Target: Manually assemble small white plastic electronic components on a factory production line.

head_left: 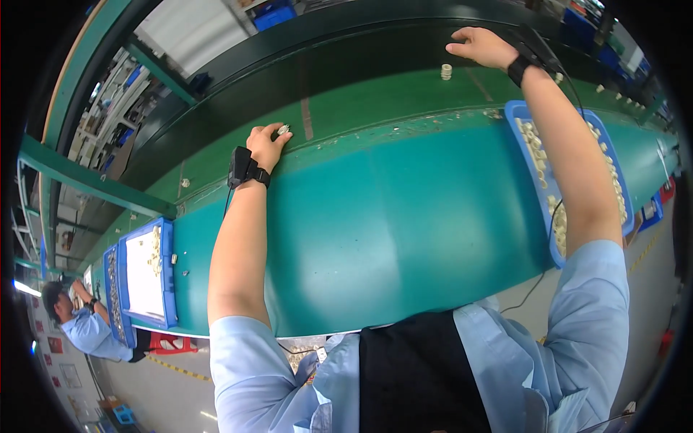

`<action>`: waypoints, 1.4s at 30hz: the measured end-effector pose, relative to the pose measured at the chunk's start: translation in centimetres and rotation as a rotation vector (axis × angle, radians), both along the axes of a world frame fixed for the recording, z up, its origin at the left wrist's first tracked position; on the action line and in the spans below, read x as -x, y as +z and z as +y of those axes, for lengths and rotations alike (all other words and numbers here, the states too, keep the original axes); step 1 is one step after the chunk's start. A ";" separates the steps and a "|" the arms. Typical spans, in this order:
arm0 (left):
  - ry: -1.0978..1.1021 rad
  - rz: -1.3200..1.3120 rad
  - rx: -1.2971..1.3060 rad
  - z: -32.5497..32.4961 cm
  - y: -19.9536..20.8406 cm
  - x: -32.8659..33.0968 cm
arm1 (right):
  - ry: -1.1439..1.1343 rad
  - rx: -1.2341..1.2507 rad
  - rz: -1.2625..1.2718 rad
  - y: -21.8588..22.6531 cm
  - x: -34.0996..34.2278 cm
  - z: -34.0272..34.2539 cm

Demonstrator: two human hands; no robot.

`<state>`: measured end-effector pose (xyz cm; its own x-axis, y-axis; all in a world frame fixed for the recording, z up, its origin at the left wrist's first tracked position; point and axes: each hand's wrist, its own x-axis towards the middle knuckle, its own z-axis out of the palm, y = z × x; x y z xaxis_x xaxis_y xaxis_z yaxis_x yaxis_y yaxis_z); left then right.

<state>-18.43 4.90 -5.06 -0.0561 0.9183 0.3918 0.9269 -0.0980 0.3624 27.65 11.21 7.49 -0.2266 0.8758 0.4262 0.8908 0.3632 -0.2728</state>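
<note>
My left hand (266,148) reaches over the far side of the green bench. Its thumb and fingertips pinch a small cream ring-shaped part (283,130). Further right and farther away, my right hand (485,47) hovers over the dark green strip, thumb and forefinger apart, with nothing seen between them. Just below its fingers, a short upright stack of cream ring-shaped parts (446,72) stands on the strip. A blue tray (538,189) holding many cream parts lies beneath my right forearm, which hides some of it.
At the left are a blue tray (172,289) with a white liner and cream parts, and another blue tray (124,333) of dark pieces. A green frame post (101,189) rises there. Beyond sits a person (97,328). Scraps line the bench seam (404,132). A cable hangs from each wrist.
</note>
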 end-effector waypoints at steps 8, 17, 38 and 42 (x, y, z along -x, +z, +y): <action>-0.087 -0.417 -0.006 -0.4 0.2 -1.1 | 0.012 0.305 0.155 3.1 -6.9 -20.2; -0.498 -0.977 0.350 -13.7 4.2 -11.7 | -0.345 0.181 -0.003 -8.6 -12.8 -24.5; -0.660 -1.542 0.499 -26.8 5.4 -16.2 | 0.377 0.258 1.064 -3.8 5.9 -33.2; -0.631 -1.600 0.423 -28.0 5.0 -16.6 | 0.485 0.546 1.198 -5.5 7.5 -32.8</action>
